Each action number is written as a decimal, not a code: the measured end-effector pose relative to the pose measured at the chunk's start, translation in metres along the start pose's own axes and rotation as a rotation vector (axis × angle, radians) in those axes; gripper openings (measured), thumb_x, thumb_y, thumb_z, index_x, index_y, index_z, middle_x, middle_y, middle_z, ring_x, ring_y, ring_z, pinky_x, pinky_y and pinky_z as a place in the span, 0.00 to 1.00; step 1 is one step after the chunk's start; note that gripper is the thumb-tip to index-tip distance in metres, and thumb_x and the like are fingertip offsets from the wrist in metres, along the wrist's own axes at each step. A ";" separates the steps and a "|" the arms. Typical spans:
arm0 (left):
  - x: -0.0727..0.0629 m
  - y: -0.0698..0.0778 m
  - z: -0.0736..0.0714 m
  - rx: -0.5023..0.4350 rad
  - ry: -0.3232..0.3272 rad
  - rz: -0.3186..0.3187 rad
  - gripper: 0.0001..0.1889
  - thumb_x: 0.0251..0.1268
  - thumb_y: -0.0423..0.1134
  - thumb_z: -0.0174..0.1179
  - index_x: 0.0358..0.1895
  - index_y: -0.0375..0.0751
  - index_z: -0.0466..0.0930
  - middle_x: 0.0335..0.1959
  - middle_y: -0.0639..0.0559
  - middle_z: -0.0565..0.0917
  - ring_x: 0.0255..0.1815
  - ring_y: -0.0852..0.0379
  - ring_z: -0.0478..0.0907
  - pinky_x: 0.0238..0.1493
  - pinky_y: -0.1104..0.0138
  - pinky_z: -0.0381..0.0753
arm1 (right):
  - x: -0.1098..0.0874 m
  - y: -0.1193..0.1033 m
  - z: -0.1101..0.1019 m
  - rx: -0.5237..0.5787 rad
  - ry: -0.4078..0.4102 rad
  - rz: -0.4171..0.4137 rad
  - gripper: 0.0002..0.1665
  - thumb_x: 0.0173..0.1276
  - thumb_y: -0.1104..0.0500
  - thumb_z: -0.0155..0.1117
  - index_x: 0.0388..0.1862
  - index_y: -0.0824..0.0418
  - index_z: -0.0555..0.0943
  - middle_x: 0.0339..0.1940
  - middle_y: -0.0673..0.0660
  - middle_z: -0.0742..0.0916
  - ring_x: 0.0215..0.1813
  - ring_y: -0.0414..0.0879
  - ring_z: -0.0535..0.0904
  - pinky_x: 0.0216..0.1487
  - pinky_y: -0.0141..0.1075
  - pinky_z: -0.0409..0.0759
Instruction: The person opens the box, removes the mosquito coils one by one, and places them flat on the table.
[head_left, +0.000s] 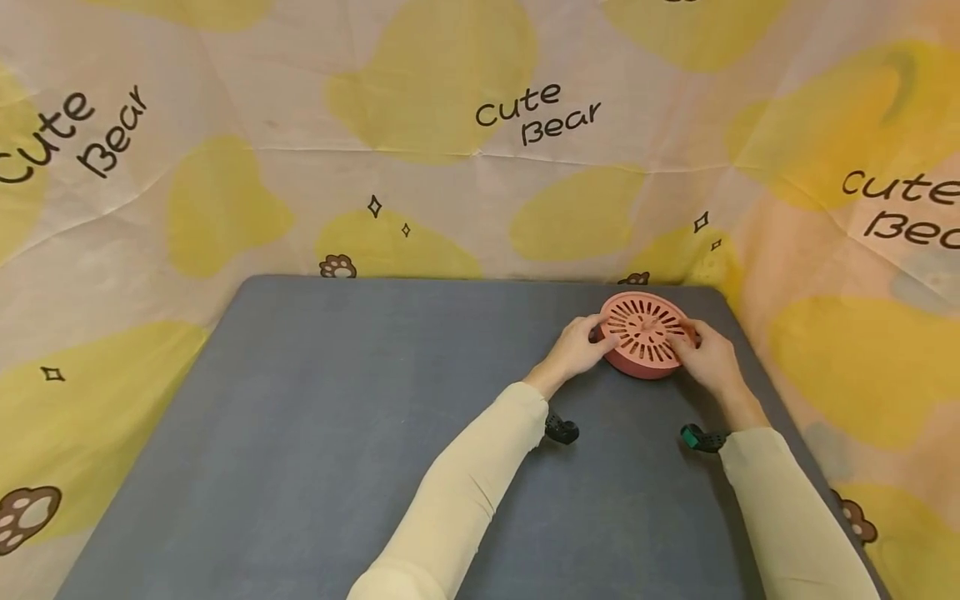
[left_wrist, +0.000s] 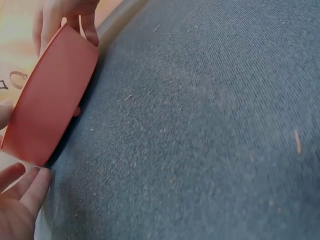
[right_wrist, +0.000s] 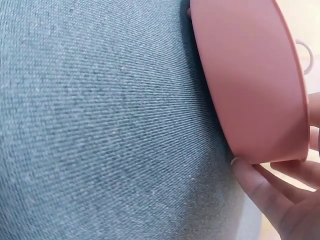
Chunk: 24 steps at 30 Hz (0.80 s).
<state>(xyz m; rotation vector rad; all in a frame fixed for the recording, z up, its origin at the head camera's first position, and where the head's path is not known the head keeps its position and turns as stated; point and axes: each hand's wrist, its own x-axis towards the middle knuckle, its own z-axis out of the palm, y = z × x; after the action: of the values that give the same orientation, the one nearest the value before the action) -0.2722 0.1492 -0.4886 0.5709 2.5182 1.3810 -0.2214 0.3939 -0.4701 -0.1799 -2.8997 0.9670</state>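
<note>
two pale sleeves, the left (head_left: pixel 450 492) and the right (head_left: pixel 795 517), reach in from the lower edge of the head view across a blue-gray table (head_left: pixel 337 400), dark wrist devices (head_left: pixel 561 429) showing at both cuffs. at the far right corner, a round pink container (head_left: pixel 643 369) is held from both sides: the left hand (head_left: pixel 573 350) grips one side, thumb at the rim and fingers curled about the wall, while the right hand (head_left: pixel 708 358) grips the opposite side, thumb over the slotted top (head_left: pixel 645 333).

the top appears to be in place and the grip is made; letting go is not yet done. whether the container is being set down, lifted or turned cannot be judged from this one moment.

its underside is hidden. a small pink foot (left_wrist: pixel 77 111) shows below the wall in the left wrist view, above a dark strip of shadow, and whether every foot touches the table is unclear. the slots are too dark to show what, if anything, lies inside. a ring (right_wrist: pixel 311 57) on the top is partly hidden in the right wrist view, where the container is cut off above; several fingers are concealed, and pale specks on the cloth-like surface are too small to identify.
</note>
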 end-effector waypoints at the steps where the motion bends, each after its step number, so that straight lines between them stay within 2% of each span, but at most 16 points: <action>1: 0.000 0.000 0.001 -0.007 0.003 -0.002 0.30 0.75 0.54 0.59 0.76 0.53 0.69 0.70 0.48 0.73 0.70 0.53 0.70 0.67 0.60 0.71 | 0.000 0.000 0.001 0.002 0.003 0.006 0.42 0.78 0.39 0.54 0.75 0.70 0.66 0.69 0.77 0.73 0.65 0.69 0.71 0.62 0.64 0.70; 5: -0.002 0.001 0.002 -0.063 0.026 0.006 0.28 0.75 0.50 0.60 0.75 0.51 0.71 0.69 0.48 0.75 0.69 0.53 0.72 0.64 0.61 0.73 | -0.001 -0.002 0.001 0.011 0.014 0.020 0.43 0.77 0.38 0.54 0.75 0.68 0.67 0.69 0.76 0.73 0.67 0.69 0.70 0.63 0.64 0.70; 10: -0.006 0.003 0.004 -0.153 0.067 0.006 0.27 0.74 0.47 0.63 0.72 0.49 0.74 0.68 0.48 0.77 0.67 0.54 0.73 0.62 0.63 0.75 | -0.003 -0.003 0.000 0.021 0.019 0.027 0.43 0.76 0.38 0.55 0.75 0.68 0.68 0.68 0.75 0.74 0.64 0.67 0.71 0.60 0.61 0.72; 18: -0.010 0.001 0.000 -0.137 0.103 -0.029 0.25 0.73 0.46 0.64 0.71 0.48 0.75 0.69 0.50 0.76 0.71 0.53 0.71 0.66 0.60 0.73 | -0.008 -0.009 0.006 0.031 0.021 0.013 0.42 0.75 0.38 0.57 0.74 0.68 0.70 0.66 0.74 0.76 0.59 0.65 0.73 0.55 0.57 0.73; 24: -0.011 -0.003 -0.012 -0.102 0.129 -0.027 0.24 0.71 0.46 0.65 0.68 0.47 0.78 0.67 0.50 0.79 0.69 0.54 0.72 0.65 0.60 0.74 | -0.008 -0.020 0.014 0.045 0.035 0.015 0.42 0.74 0.38 0.59 0.73 0.67 0.71 0.63 0.72 0.79 0.52 0.61 0.79 0.43 0.42 0.77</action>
<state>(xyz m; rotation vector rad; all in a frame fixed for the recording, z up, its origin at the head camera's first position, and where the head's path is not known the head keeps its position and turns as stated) -0.2671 0.1340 -0.4853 0.4399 2.5246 1.5737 -0.2169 0.3686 -0.4689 -0.2132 -2.8460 1.0206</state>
